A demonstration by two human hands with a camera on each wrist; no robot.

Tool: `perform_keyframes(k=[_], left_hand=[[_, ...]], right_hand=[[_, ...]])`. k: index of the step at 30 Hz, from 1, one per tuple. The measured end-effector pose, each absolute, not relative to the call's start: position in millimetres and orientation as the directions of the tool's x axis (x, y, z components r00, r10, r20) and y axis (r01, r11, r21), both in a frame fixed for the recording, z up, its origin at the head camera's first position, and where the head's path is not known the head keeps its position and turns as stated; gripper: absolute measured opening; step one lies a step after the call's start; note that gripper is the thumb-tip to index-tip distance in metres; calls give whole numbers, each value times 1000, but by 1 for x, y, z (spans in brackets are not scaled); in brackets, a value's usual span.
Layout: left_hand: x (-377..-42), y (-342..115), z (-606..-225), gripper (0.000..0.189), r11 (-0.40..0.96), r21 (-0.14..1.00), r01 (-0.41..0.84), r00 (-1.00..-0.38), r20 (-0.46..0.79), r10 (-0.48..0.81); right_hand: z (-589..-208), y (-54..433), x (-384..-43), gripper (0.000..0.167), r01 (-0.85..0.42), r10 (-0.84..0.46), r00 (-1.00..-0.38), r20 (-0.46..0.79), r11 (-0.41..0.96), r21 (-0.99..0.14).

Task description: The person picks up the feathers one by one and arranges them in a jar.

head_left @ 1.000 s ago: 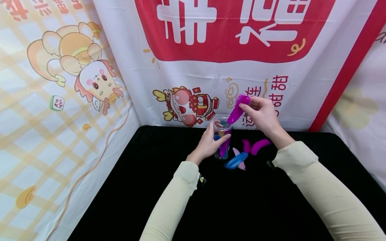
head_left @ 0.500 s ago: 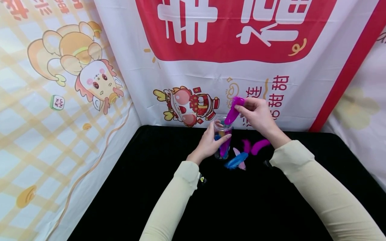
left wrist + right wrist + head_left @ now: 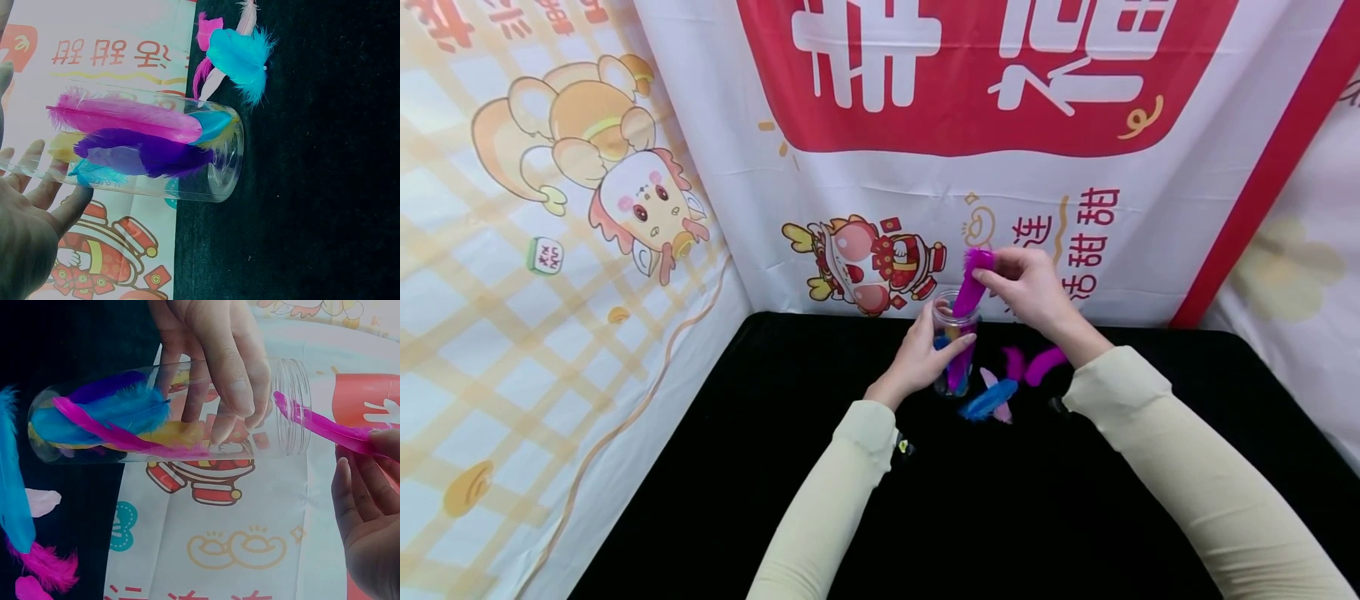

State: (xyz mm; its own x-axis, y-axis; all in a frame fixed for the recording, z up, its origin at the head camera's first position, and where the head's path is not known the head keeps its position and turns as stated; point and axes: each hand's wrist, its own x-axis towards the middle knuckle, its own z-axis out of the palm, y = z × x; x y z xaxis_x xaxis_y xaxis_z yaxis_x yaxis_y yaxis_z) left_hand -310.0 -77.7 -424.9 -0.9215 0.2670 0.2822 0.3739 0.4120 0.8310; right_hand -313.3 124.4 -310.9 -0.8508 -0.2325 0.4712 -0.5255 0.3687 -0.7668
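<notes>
A clear jar (image 3: 231, 440) stands upright on the black table, lidless, with pink, blue, purple and yellow feathers inside. My left hand (image 3: 917, 354) grips it round the upper part; in the left wrist view the fingers (image 3: 37, 181) lie along its wall. My right hand (image 3: 1033, 287) pinches a magenta feather (image 3: 972, 283) between thumb and fingers. The feather's lower end is just inside the jar's threaded mouth (image 3: 294, 406), as the right wrist view shows. Beside the jar, a blue feather (image 3: 990, 401) lies across a pale pink feather (image 3: 1002, 412).
Two more magenta feathers lie behind these, one short feather (image 3: 1013, 363) and one curved feather (image 3: 1043, 365). The black tabletop (image 3: 970, 517) extends toward the body. A printed white cloth (image 3: 760, 250) rises right behind the jar, and a checked cloth (image 3: 550, 350) borders the left side.
My right hand has moved left and slightly down, bringing the magenta feather from beside the jar's rim into its mouth. The left hand and jar have stayed in place.
</notes>
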Motion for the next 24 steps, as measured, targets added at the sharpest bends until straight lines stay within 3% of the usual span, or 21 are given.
perform_keyframes(k=[24], left_hand=[[-310,-78,-425,83,400,833,383,-918,292,269]], right_hand=[[-320,120,-316,21,-504,-313,-863,397,473,-722]])
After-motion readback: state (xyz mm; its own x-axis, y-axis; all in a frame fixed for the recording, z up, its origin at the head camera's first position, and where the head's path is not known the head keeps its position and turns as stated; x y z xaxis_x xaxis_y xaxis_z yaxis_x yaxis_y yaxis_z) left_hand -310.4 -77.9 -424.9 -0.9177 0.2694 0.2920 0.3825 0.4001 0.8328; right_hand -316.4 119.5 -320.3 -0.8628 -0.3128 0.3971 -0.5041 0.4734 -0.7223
